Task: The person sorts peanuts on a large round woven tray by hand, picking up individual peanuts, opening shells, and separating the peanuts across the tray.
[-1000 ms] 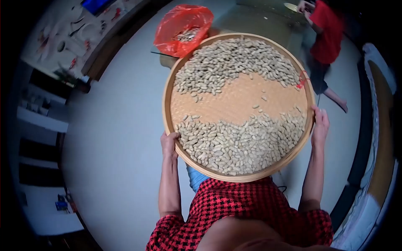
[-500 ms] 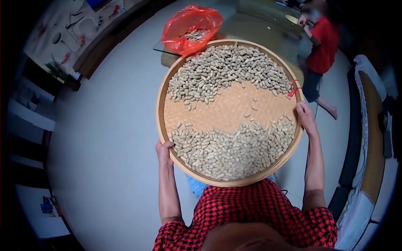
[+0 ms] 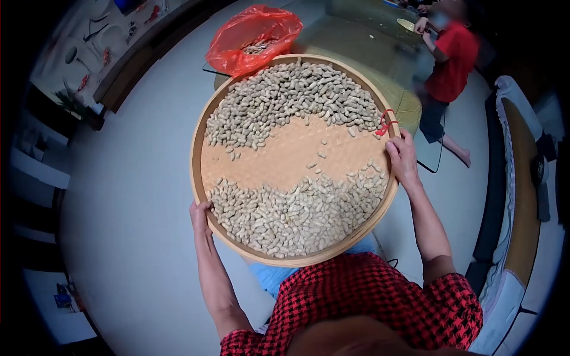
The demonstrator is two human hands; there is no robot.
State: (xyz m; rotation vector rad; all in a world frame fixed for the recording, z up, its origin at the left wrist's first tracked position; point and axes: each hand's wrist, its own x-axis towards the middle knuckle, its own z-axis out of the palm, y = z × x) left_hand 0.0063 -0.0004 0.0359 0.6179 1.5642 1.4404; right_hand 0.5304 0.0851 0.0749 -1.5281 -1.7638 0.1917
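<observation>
My left hand [image 3: 201, 217] and right hand [image 3: 404, 158] grip the round tray [image 3: 267, 159] of peanuts [image 3: 297, 218] before me, left fingers hidden underneath. The tray partly hides the red bag [image 3: 238, 40]

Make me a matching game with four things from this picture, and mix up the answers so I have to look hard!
Things:
1. Tan peanuts in their shells
2. Crumpled red plastic bag
3. Thin red cord
4. Bare left hand

Places and states:
A. At the rim of the round, tan wooden tray, near the bare right hand
B. In two big patches, with a mostly bare strip between
C. Holding the tray's left side
D. Open, with small pieces inside

Right pairs: 1-B, 2-D, 3-A, 4-C
</observation>
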